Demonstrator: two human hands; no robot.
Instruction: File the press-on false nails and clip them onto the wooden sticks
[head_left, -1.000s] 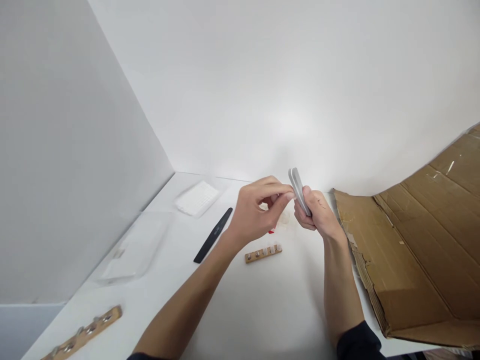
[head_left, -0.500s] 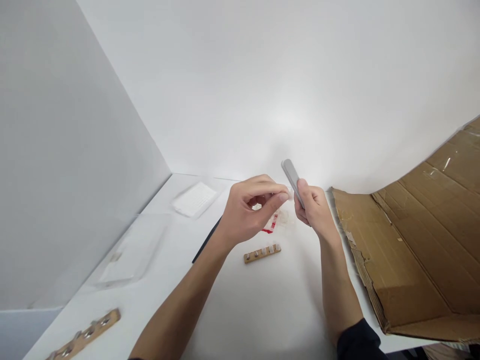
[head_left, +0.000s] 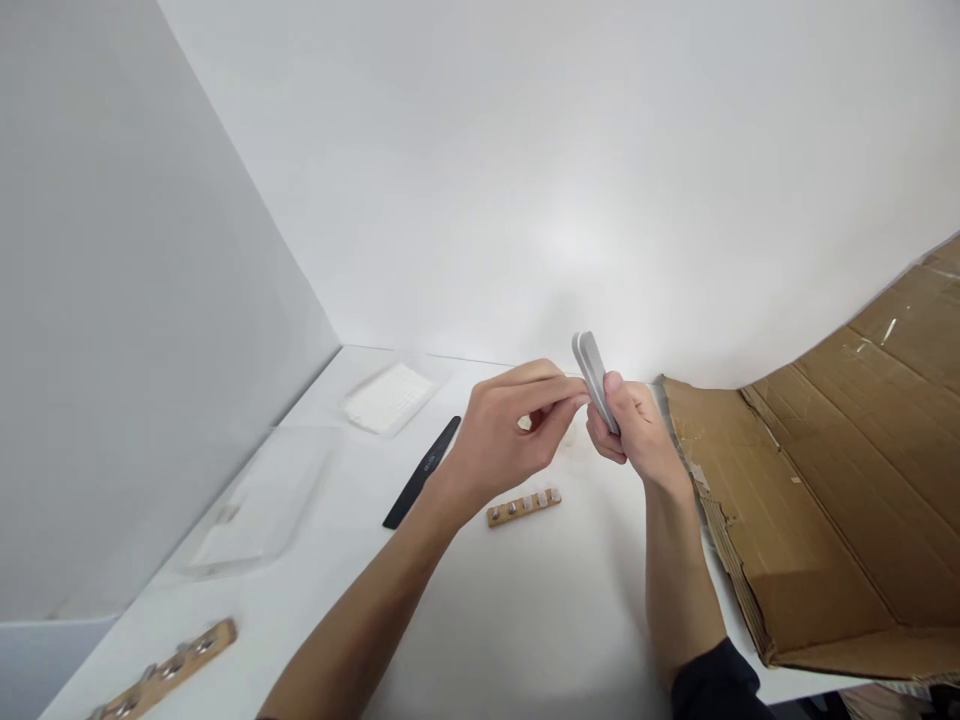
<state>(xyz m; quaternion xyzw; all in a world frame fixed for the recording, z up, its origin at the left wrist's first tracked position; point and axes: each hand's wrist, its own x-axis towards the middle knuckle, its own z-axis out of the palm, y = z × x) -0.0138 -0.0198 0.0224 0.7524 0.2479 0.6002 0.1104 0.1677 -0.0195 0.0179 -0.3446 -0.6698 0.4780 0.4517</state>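
Note:
My right hand [head_left: 630,425] is closed around a grey nail file [head_left: 594,372], a thick one with rounded ends, its upper end tilted up and left. The thumb presses along its face. Just left of it, my left hand [head_left: 521,425] pinches with thumb and index finger; those fingertips meet the file's edge. A small pale piece is in that pinch, mostly hidden by the fingers. Below the hands lies a short wooden strip [head_left: 523,507] with a row of metal studs, some of them topped with pale translucent pieces.
A black nail file [head_left: 421,473] lies beside my left forearm. Farther left are a white packet in clear wrap [head_left: 390,397] and a clear plastic case [head_left: 259,505]. Another wooden strip with studs [head_left: 169,668] sits at the near left. Folded cardboard [head_left: 810,510] borders the right side.
My left hand has moved slightly right, bringing its pinch against the grey file. The file has dropped a little and shifted right. More of the black file shows now.

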